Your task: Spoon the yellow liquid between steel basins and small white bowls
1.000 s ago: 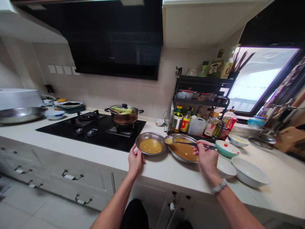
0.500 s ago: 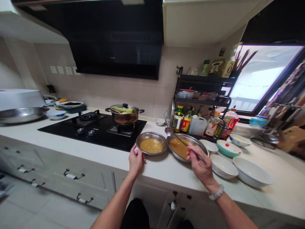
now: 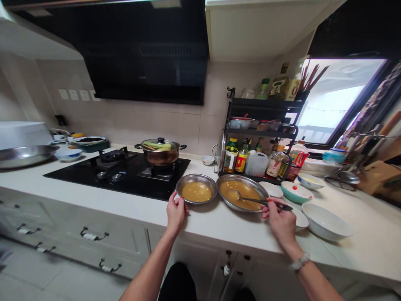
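My left hand (image 3: 176,211) is closed on the near-left rim of a smaller steel bowl (image 3: 214,196), which holds yellow-brown liquid with pale bits. To its right stands a larger steel bowl (image 3: 223,202) of similar brown liquid. My right hand (image 3: 281,217) grips the dark handle of a ladle (image 3: 236,194). The ladle's head dips into the liquid of the larger bowl, its handle crossing over the bowl's right rim. Both bowls rest on the white counter (image 3: 200,221).
Left of the bowls is a black gas stove (image 3: 138,184) with a lidded pot (image 3: 161,156). Behind stands a rack (image 3: 263,131) with bottles. White bowls (image 3: 326,221) and a green bowl (image 3: 296,192) sit at the right; a wide steel pan (image 3: 26,156) lies far left.
The ladle's head has moved from above the gap between the two bowls, rightward and down into the larger bowl's liquid. My right hand has shifted right; my left stays at the smaller bowl.
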Demonstrator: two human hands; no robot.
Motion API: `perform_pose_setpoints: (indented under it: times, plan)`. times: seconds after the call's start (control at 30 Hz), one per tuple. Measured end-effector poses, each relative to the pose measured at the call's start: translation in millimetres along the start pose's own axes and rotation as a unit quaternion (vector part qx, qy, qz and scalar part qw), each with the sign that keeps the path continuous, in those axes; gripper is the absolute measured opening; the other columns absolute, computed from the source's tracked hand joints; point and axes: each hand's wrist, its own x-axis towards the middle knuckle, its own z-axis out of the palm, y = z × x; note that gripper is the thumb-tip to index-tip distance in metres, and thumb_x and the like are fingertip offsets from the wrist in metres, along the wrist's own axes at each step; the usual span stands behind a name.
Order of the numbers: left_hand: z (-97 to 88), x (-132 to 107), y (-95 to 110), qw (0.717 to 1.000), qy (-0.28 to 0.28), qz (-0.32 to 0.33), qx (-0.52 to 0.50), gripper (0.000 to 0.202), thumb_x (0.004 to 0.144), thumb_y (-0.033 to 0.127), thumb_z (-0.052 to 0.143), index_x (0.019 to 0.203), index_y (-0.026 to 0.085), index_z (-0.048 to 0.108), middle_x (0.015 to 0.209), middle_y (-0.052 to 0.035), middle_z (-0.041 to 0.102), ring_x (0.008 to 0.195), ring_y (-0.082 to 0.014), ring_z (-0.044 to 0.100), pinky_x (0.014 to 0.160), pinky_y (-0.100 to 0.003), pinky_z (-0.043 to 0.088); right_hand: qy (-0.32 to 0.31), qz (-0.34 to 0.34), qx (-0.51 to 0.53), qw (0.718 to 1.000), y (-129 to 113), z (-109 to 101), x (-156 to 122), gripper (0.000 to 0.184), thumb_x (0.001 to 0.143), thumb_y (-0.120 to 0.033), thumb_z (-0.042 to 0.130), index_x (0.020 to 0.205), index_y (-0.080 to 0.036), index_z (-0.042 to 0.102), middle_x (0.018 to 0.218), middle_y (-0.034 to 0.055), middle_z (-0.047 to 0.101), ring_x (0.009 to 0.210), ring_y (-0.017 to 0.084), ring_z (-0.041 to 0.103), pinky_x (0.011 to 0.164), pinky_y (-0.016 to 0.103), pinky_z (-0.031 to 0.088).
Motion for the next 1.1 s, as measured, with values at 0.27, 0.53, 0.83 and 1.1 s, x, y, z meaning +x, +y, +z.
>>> perform_pose_setpoints:
  times: [0.27,0.53,0.83,1.1]
  plan:
    - [-0.1,0.1,-0.2,1.0,-0.001,0.0,-0.007,0.059,0.078,0.032,0.055,0.13,0.009,0.041,0.051,0.0081,0.053,0.037,-0.0102,0.05,0.039,-0.02,0.043,0.052,0.064,0.093,0.992,4.6,-3.2,15.6,0.037,0.064,-0.045,0.072,0.083,-0.016,0.058,0.05,0.0002,0.061,0.044,0.018,0.06,0.035,0.023,0.044]
    - [-0.2,-1.0,1.2,1.0,-0.001,-0.003,-0.009,0.057,0.079,0.033,0.055,0.129,0.01,0.041,0.051,0.0077,0.053,0.038,-0.01,0.051,0.039,-0.02,0.043,0.061,0.061,0.129,0.988,-20.5,6.1,18.1,0.033,0.063,-0.039,0.073,0.081,-0.016,0.058,0.05,0.0003,0.061,0.041,0.016,0.058,0.033,0.023,0.043]
    - [0.3,-0.8,0.4,1.0,0.0,0.003,-0.008,0.058,0.078,0.034,0.055,0.129,0.009,0.042,0.05,0.0083,0.053,0.037,-0.0103,0.05,0.04,-0.02,0.043,-0.014,0.006,0.138,0.99,-39.9,57.4,10.2,0.036,0.07,-0.048,0.069,0.083,-0.017,0.055,0.049,-0.0008,0.059,0.042,0.016,0.059,0.035,0.023,0.046]
    - [1.0,-1.8,2.9,1.0,-0.004,0.004,-0.003,0.056,0.079,0.032,0.054,0.129,0.008,0.042,0.051,0.0083,0.052,0.037,-0.0102,0.05,0.039,-0.021,0.043,-0.161,-0.16,0.071,0.971,-37.7,77.5,-24.2,0.025,0.087,-0.04,0.055,0.094,-0.017,0.062,0.066,0.0009,0.062,0.047,0.011,0.059,0.048,0.025,0.053]
